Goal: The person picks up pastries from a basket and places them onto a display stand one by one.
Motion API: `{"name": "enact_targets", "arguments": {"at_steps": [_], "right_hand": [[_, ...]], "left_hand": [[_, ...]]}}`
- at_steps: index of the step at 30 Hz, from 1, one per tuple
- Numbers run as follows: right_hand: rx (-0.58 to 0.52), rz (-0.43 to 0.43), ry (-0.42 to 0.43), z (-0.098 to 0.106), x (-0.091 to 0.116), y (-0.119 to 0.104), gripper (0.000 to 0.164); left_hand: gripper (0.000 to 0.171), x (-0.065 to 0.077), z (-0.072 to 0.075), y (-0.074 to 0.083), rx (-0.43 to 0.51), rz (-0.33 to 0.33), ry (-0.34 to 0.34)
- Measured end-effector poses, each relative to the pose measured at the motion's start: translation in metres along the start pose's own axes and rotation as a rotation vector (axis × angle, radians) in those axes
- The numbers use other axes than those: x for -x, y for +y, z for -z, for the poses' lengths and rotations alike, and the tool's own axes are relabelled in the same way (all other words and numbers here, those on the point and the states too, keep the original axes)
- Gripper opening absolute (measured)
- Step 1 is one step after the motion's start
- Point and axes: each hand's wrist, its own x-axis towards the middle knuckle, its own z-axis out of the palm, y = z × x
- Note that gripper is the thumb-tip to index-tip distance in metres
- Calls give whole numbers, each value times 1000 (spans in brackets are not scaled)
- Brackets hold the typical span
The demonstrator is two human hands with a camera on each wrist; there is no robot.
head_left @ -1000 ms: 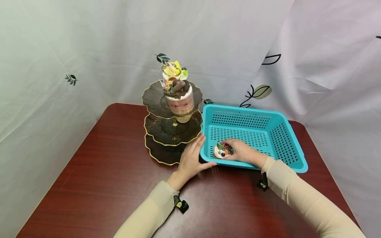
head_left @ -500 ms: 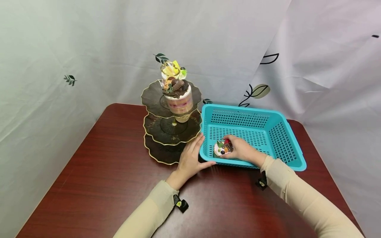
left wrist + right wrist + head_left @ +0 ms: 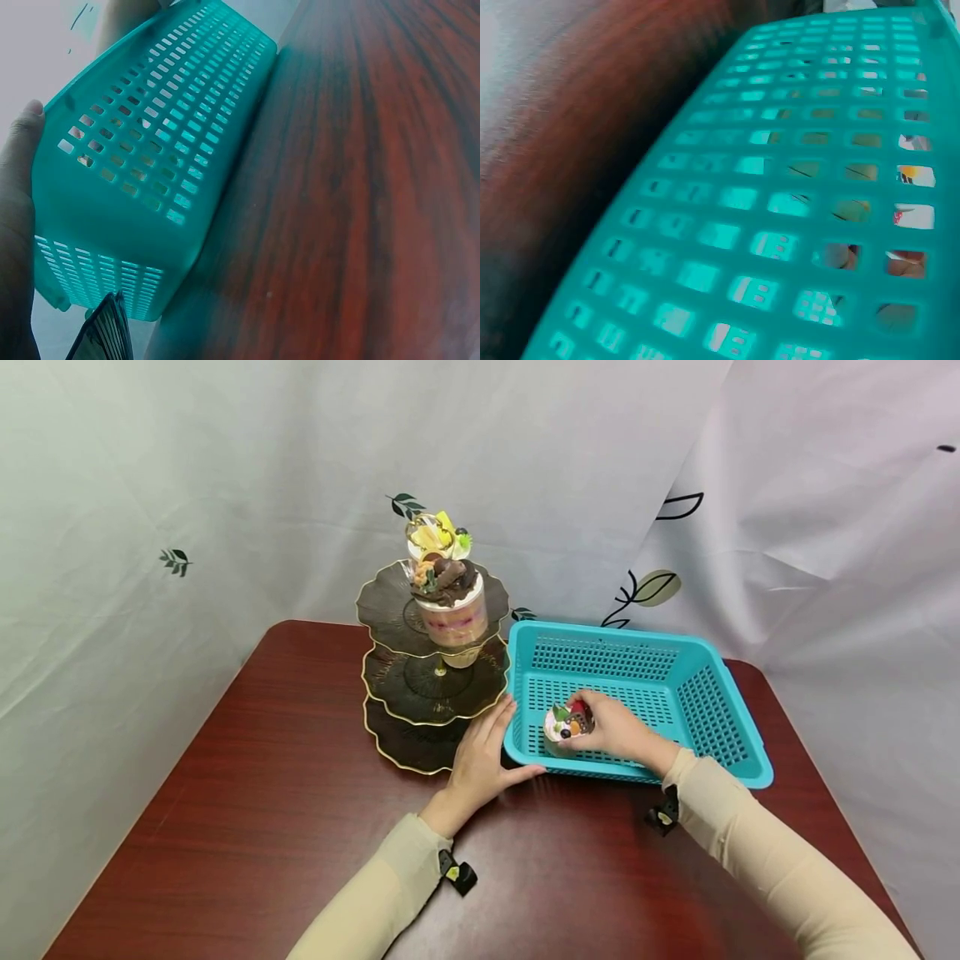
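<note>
In the head view a small dessert cup, topped with white cream, a green leaf, berries and a dark piece, is in the front left part of the turquoise basket. My right hand grips it from the right, thumb in front and fingers behind. At the basket's front left corner my left hand rests with straight fingers along the side and the thumb at the front rim. The left wrist view shows the basket's outer wall beside that hand. Through the holes of the basket wall, the right wrist view gives only glimpses of the cup.
Left of the basket stands a three-tier dark cake stand with gold wavy edges. On its top tier are a chocolate-topped dessert cup and a yellow fruit-topped one behind. Everything stands on a red-brown wooden table before a pale curtain.
My right hand and the dessert cup have shifted slightly right and up; more of the cup's side shows below its topping. The left hand stays at the basket corner.
</note>
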Motion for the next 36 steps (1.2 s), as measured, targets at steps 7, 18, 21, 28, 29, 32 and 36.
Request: {"name": "enact_targets", "arguments": {"at_steps": [7, 18, 21, 28, 29, 32, 36], "right_hand": [[1, 12, 20, 21, -2, -11, 70], [60, 102, 57, 53, -11, -38, 59], [78, 120, 60, 59, -13, -47, 59], [69, 147, 83, 67, -18, -68, 58], [65, 151, 89, 68, -19, -71, 57], [51, 161, 107, 67, -24, -80, 56], [27, 158, 127, 63, -30, -94, 57]], "left_hand": [[98, 0, 0, 0, 0, 1, 4], [98, 1, -1, -1, 0, -5, 15], [98, 0, -1, -1, 2, -7, 13], [98, 0, 1, 0, 8, -11, 18], [97, 0, 1, 0, 9, -11, 19], [97, 0, 1, 0, 8, -12, 22], [100, -1, 1, 0, 1, -17, 16]]}}
